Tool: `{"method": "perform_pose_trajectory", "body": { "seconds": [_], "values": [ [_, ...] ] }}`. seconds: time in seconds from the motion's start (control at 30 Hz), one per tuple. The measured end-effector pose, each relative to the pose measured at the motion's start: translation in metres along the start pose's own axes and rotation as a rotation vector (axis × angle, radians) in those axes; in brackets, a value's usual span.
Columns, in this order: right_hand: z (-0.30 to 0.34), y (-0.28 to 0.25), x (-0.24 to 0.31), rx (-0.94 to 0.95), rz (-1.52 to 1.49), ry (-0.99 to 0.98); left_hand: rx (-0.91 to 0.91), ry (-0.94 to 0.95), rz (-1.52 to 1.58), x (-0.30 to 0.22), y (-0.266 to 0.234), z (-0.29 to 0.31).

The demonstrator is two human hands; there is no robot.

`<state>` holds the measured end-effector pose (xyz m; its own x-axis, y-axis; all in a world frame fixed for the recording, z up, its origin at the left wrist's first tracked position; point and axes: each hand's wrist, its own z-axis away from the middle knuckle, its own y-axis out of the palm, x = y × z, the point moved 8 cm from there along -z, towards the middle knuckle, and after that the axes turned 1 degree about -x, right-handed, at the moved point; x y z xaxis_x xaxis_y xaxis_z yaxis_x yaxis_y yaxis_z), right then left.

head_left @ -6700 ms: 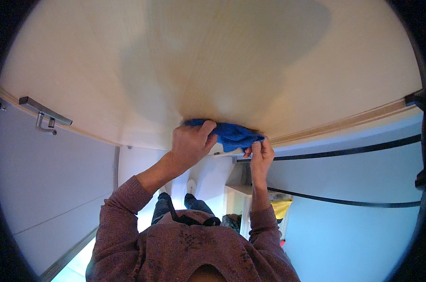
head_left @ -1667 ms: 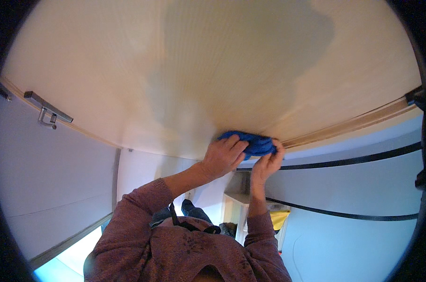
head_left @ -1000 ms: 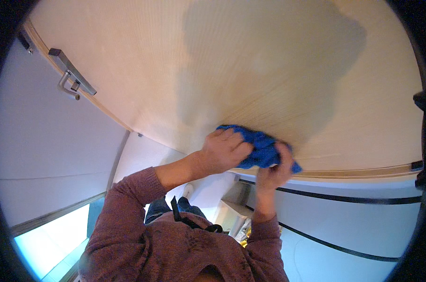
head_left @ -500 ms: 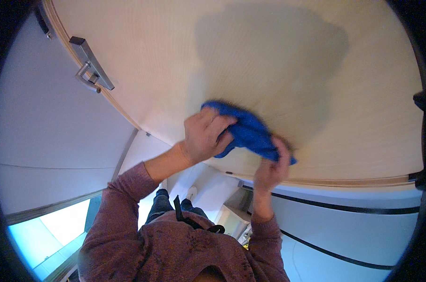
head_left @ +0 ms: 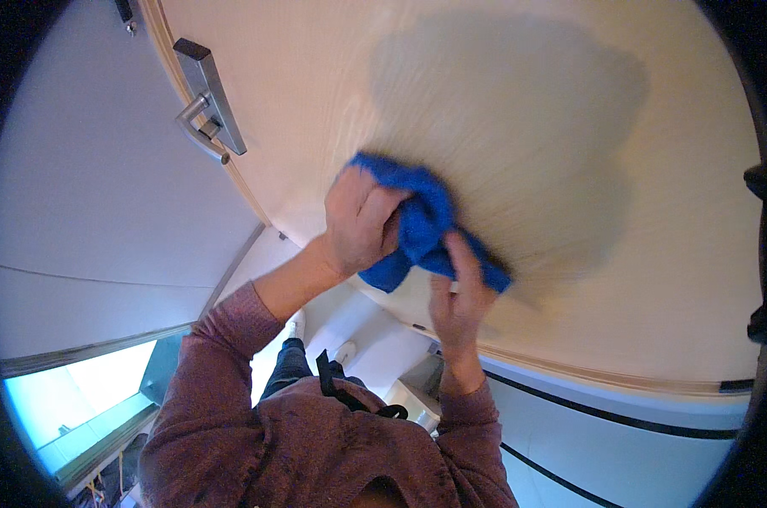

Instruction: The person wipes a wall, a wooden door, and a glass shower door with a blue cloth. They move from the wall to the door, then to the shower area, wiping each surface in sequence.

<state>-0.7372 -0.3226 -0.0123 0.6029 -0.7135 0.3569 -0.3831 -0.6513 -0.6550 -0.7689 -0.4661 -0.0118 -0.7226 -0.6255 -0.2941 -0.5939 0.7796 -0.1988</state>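
Note:
A crumpled blue cloth (head_left: 422, 222) is stretched between my two hands in front of a pale wooden door (head_left: 316, 76). My left hand (head_left: 360, 218) grips its upper left part with bent fingers. Lower and to the right, my right hand (head_left: 461, 296) pinches the cloth between thumb and fingers. Part of the cloth hangs down between the hands. Whether the cloth touches the door's surface I cannot tell for sure. A broad shadow falls on the wood beyond it.
At the door's left edge sits a metal lever handle (head_left: 207, 127) on a long plate. A grey-white wall panel (head_left: 96, 186) fills the left side. At the lower right is a light panel with black stripes (head_left: 604, 440). Dark hinges (head_left: 758, 182) show at the right rim.
Both hands have shifted slightly left, the right one further, so they are closer together and the cloth is more bunched. The door handle appears further right and lower in view.

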Motion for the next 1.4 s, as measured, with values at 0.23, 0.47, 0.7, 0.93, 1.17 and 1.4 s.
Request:
{"method": "perform_pose_trajectory", "body": {
  "seconds": [0.23, 0.47, 0.7, 0.93, 1.17, 1.4],
  "values": [
    [0.099, 0.136, -0.07, 0.594, -0.059, 0.491, 0.434, -0.539, -0.067, 0.066, 0.027, 0.161],
    [0.057, 0.106, -0.039, 0.349, -0.258, 0.405, 0.216, -0.53, -0.048, 0.07, -0.006, 0.115],
    [-0.075, 0.031, 0.041, -0.096, -0.583, 0.091, -0.392, -0.035, -0.283, 0.053, -0.074, -0.069],
    [-0.102, 0.043, 0.08, -0.052, -0.409, -0.123, -0.429, -0.069, -0.25, 0.074, -0.066, -0.08],
    [-0.048, 0.12, 0.038, 0.247, -0.333, 0.007, -0.289, -0.399, -0.4, 0.14, -0.019, 0.074],
    [0.038, 0.256, -0.017, 0.722, -0.262, 0.214, -0.307, -1.246, 0.351, 0.219, 0.032, 0.291]
  ]
}}
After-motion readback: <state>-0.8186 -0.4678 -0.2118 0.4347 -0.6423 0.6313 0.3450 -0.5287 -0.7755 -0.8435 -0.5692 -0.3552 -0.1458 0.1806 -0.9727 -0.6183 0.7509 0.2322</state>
